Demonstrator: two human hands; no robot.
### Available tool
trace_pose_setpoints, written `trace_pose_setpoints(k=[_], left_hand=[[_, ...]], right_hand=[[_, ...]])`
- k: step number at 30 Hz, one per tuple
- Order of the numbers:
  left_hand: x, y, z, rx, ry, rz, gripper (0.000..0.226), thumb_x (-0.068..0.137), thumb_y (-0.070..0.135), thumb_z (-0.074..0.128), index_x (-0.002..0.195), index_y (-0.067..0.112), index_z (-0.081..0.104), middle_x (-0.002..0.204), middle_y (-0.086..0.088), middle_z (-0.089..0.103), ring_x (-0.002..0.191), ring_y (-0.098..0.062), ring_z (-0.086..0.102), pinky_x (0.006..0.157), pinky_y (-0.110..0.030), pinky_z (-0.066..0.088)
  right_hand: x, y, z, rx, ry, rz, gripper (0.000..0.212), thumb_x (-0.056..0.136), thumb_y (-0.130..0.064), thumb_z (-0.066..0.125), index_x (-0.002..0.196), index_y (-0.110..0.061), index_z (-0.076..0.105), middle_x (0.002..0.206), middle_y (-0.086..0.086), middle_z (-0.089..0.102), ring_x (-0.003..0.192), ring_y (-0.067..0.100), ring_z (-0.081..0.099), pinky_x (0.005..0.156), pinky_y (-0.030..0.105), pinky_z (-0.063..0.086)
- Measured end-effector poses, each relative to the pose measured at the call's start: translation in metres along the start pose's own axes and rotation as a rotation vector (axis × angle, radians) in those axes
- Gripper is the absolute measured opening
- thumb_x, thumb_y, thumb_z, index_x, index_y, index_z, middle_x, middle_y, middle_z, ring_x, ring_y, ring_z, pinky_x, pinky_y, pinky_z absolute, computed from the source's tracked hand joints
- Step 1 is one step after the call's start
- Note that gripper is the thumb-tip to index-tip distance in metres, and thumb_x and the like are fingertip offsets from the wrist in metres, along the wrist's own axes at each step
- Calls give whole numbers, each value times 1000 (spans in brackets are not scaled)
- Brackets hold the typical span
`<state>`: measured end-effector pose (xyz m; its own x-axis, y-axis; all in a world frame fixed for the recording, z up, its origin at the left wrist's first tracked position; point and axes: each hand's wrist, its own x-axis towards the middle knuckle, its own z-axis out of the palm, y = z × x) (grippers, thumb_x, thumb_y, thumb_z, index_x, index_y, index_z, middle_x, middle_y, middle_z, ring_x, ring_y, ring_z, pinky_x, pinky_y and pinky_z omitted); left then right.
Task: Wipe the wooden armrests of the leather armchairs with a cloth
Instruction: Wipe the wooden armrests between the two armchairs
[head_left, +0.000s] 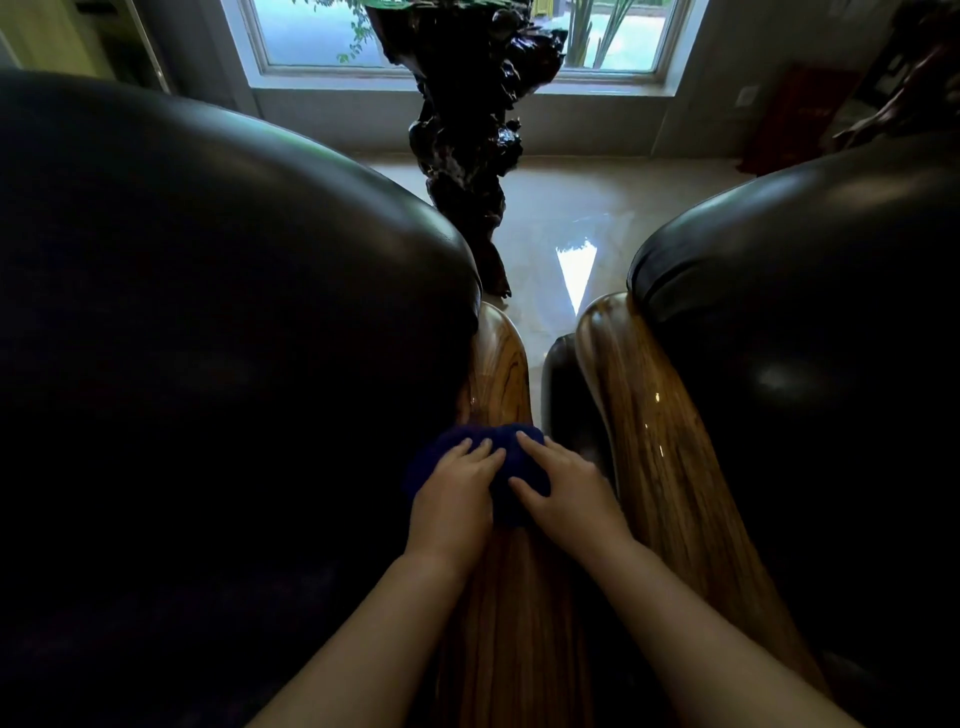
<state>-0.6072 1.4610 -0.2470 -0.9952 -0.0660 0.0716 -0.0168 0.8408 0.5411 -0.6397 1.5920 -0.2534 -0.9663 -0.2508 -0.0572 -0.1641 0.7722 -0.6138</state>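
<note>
Both flat: left hand (454, 496) and right hand (563, 496) press blue cloth (506, 452) mid-length on left armrest (498, 364); far end and right armrest (660, 447) apparently remain

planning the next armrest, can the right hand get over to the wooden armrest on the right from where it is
Probably yes. The right hand rests on the blue cloth on the left armrest, and only a narrow open gap separates it from the right armrest, whose top is bare.
</note>
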Motion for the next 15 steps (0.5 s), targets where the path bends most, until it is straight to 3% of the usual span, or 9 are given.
trace_pose_setpoints(k=[4,8,10,12,15], left_hand=[[-43,3,-6,-23,-66,-7,44,90,10,48,132,22,44,143,4,44,136,-9,31,113,-25,22],[-77,19,-28,-70,-185,-26,33,88,11,50,117,24,59,123,3,62,115,-8,54,101,-26,42],[-89,27,-42,-129,-245,-64,28,85,10,55,107,25,64,108,4,67,97,-5,61,89,-25,50],[-96,35,-60,-146,-294,-87,25,81,10,60,101,23,67,104,3,67,91,-6,60,83,-23,51],[-102,54,-93,-142,-347,-67,22,78,11,66,99,17,68,103,1,66,91,-7,60,81,-20,48]], right_hand=[[-48,1,-4,-19,-87,26,63,81,-31,61,136,-37,33,149,-2,33,134,19,33,108,35,29],[-86,-3,-9,-89,-60,37,50,81,-20,63,127,-32,48,135,-4,53,122,10,48,103,28,36],[-101,-10,-21,-52,-117,78,41,80,-18,64,118,-32,56,120,-8,61,102,2,56,89,20,46],[-113,-18,-40,-8,-181,95,35,79,-16,66,109,-33,59,104,-11,60,81,-3,53,68,12,43],[-129,-38,-77,23,-221,78,33,78,-16,67,107,-30,58,97,-16,49,83,0,51,63,14,39]])
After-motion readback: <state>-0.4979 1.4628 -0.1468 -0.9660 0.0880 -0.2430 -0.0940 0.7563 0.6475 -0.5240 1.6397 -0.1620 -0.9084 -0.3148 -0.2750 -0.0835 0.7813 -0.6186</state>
